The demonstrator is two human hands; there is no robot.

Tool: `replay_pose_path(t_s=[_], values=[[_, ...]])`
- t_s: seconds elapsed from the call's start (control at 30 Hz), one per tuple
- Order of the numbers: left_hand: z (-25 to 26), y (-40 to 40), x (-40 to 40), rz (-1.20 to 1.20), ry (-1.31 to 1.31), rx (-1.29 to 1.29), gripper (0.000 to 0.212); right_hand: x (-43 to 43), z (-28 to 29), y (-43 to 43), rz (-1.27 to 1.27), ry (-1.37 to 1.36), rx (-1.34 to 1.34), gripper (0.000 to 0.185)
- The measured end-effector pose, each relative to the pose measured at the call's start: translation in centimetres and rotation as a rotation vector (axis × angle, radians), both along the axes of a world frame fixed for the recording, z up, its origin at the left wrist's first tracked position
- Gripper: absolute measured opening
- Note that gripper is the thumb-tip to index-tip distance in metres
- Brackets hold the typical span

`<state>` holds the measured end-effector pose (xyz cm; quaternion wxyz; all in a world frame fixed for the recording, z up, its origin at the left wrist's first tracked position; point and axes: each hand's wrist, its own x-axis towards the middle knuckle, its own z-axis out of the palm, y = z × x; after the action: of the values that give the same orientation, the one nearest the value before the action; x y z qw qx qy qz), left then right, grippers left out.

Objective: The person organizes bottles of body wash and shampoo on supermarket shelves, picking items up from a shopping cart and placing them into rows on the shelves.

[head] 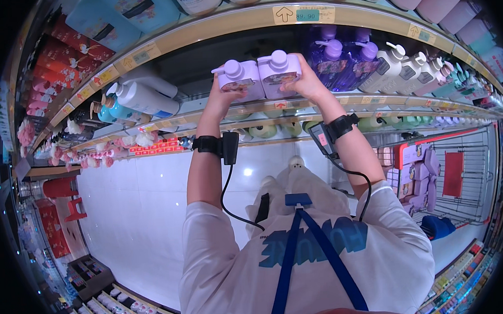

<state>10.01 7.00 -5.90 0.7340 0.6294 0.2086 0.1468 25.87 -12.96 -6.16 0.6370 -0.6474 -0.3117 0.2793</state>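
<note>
Two lilac pump bottles stand side by side at the front of the middle shelf (190,105), below a higher shelf. My left hand (223,97) grips the left lilac bottle (251,83) around its outer side, thumb across the front. Around the right lilac bottle (278,73) my right hand (305,81) is closed in the same way, from its right side. Both bottles have dark patterned labels and lilac pump heads. They look upright and nearly touch each other. Whether their bases rest on the shelf is hard to tell.
Purple pump bottles (331,63) and white pump bottles (388,67) line the shelf to the right. White bottles (148,98) lean at the left. The upper shelf edge (229,25) juts out above my hands. Behind me at the right is a shopping cart (466,147) holding lilac boxes (420,170).
</note>
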Motion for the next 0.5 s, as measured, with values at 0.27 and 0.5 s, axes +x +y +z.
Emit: replay_pose_path(t_s=[0.27, 0.5], values=[[-3.4, 2.2, 0.5, -0.203, -0.013, 0.148, 0.078, -1.8, -4.4, 0.3, -0.184, 0.013, 0.085, 0.084], [-10.4, 2.1, -0.6, -0.019, -0.109, 0.271, 0.055, -6.1, -9.5, 1.5, -0.570, -0.256, -0.017, 0.063]])
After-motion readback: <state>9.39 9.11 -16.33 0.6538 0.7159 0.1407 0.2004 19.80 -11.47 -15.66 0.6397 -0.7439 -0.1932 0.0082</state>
